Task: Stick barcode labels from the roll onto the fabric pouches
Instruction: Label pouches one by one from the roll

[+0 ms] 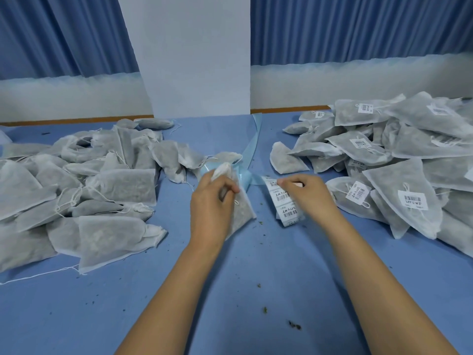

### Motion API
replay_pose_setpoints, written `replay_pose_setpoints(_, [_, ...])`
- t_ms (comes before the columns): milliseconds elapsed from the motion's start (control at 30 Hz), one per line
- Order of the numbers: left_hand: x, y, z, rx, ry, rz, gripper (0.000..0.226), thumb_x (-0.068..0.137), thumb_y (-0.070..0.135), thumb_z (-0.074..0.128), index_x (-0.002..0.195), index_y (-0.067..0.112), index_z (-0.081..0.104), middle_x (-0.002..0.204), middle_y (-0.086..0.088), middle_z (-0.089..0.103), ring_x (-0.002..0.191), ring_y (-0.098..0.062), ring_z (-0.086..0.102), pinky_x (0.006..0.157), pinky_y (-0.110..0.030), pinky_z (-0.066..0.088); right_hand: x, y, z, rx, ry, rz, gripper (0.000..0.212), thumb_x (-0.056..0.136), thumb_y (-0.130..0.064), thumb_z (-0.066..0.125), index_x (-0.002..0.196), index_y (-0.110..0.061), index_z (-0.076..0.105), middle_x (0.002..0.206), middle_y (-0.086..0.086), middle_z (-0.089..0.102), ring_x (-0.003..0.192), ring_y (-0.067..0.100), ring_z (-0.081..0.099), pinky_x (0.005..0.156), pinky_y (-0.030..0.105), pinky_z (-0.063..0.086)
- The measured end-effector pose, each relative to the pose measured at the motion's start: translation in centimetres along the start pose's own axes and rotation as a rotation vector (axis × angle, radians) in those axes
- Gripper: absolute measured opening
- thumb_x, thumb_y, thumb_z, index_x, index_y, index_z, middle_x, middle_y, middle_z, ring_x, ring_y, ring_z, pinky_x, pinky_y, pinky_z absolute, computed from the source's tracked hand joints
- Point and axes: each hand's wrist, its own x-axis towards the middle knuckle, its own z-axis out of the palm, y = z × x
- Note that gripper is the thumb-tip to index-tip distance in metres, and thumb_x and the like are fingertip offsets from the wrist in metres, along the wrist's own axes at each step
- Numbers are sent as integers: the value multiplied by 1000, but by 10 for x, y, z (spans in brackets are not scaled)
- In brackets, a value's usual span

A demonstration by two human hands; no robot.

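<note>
Pouch [243, 213]: sitting at the centre of the blue table [230, 278], left hand [212, 201] curling round its neck.
Label strip [284, 201]: hanging just right of the pouch, right hand [307, 193] pinching it.
Piles: unlabelled pouches [76, 188] lying left, labelled pouches [396, 162] lying right.

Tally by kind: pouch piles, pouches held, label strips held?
Pouch piles: 2, the unlabelled pile and the labelled pile
Pouches held: 1, the pouch in the left hand
Label strips held: 1, the label strip in the right hand
Total: 4
</note>
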Motion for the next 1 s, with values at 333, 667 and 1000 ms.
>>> replay_pose_setpoints(333, [-6,2,14,-110,54,20,18,87,1,67,96,12,78,92,1,66,78,7,57,75,-3,40,-9,-3,0,196,-92,-106,28,79,0,72,103,-14,67,85,-7,72,62,2,64,56,14,50])
replay_pose_setpoints(667, [-8,6,24,23,-93,298,18,83,13,75,98,5,76,116,-7,67,99,-6,55,87,-5,38,-19,-6,6,32,-80,-274,27,76,-10,76,82,-28,57,70,-13,72,94,24,62,86,39,48])
replay_pose_setpoints(1000, [-5,4,16,-10,-158,244,7,86,5,70,89,5,77,105,-5,68,91,-18,63,80,-26,49,-21,-8,5,-31,-111,-340,33,78,-4,71,75,-26,47,73,-9,69,78,16,62,75,38,51])
